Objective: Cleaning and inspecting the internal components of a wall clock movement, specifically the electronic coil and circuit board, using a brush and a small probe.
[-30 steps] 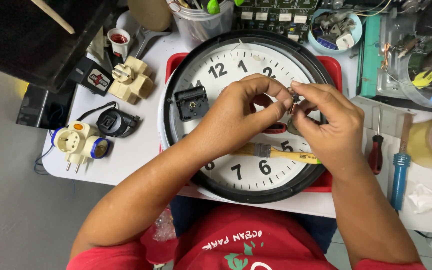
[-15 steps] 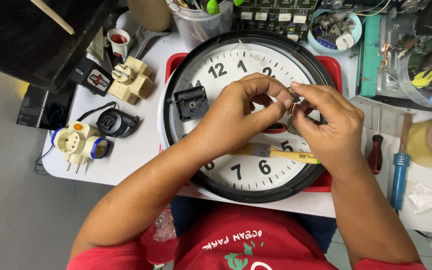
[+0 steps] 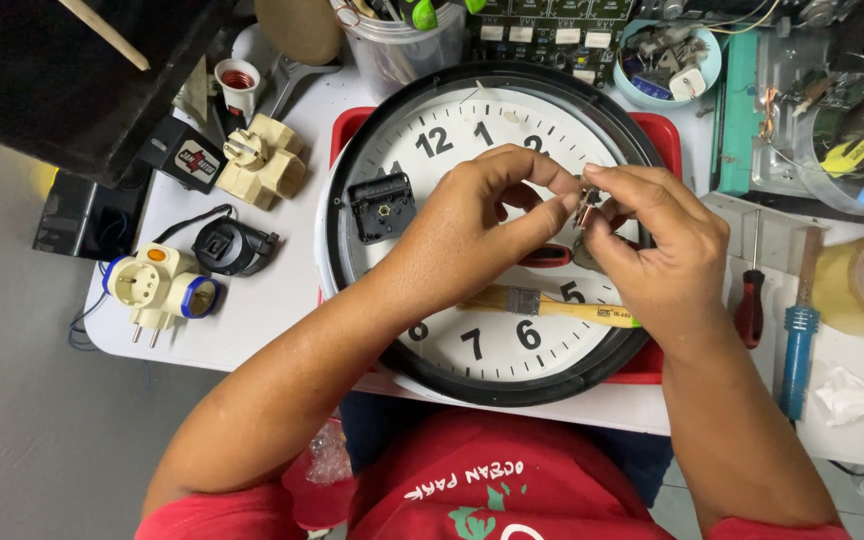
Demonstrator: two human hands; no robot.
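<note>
Small metal part (image 3: 584, 208) pinched between left hand (image 3: 472, 235) and right hand (image 3: 657, 245); black red-labelled adapter (image 3: 184, 157) lies far left.

Small pinched part (image 3: 585, 208) mostly finger-hidden

Both forearms angle inward; left hand (image 3: 462, 235) and right hand (image 3: 657, 250) meet, fingers pinched together.

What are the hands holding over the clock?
Both hands, left hand and right hand, pinch a tiny metal part between their fingertips; what it is can't be told.
</note>
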